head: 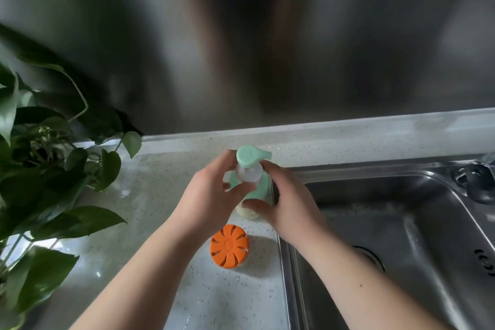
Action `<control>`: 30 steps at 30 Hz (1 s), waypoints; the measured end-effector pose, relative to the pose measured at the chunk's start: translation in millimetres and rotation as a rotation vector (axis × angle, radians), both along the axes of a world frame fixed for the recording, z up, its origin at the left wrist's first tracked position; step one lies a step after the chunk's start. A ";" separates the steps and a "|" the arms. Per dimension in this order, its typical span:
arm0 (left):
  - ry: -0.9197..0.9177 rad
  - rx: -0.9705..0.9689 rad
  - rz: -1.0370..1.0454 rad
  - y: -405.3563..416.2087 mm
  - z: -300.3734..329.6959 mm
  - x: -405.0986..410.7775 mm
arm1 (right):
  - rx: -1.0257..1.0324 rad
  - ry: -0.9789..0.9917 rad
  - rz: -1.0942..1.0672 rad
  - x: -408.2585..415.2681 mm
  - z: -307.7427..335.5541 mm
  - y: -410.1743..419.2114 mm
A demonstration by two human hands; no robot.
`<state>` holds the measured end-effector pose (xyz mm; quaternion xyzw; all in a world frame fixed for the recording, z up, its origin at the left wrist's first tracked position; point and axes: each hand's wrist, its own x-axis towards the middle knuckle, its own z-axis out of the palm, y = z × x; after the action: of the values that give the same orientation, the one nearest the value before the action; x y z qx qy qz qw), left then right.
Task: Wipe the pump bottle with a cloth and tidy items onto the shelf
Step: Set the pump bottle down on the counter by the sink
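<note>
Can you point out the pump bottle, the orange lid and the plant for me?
pump bottle (250, 159), head view, on its green pump top.
orange lid (229, 246), head view, on its slotted top.
plant (88, 220), head view, on a large leaf.

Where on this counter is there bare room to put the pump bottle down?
Bare counter lies between the plant and the left hand, and near the front edge below the orange lid. It is crowded where both hands hold the pump bottle beside the sink.

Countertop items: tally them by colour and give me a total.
Mint green: 1, the pump bottle, gripped by the left hand and right hand
Orange: 1, the slotted-lid container
Dark green: 1, the leafy plant
Total: 3
</note>
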<state>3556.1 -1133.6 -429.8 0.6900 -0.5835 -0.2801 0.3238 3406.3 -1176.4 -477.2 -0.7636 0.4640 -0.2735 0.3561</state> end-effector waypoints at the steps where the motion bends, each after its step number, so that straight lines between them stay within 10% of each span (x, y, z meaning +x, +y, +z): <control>1: 0.010 -0.003 0.002 0.6 -1.7 0.4 | -0.002 -0.006 0.001 -0.3 -0.4 0.5; 30: 0.029 -0.033 0.053 9.1 -34.0 -4.2 | 0.175 -0.079 0.021 -16.1 -13.5 -4.5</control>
<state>3551.9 -1124.4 -463.7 0.6957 -0.5648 -0.2718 0.3509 3390.2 -1180.9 -490.8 -0.7230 0.4638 -0.2582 0.4421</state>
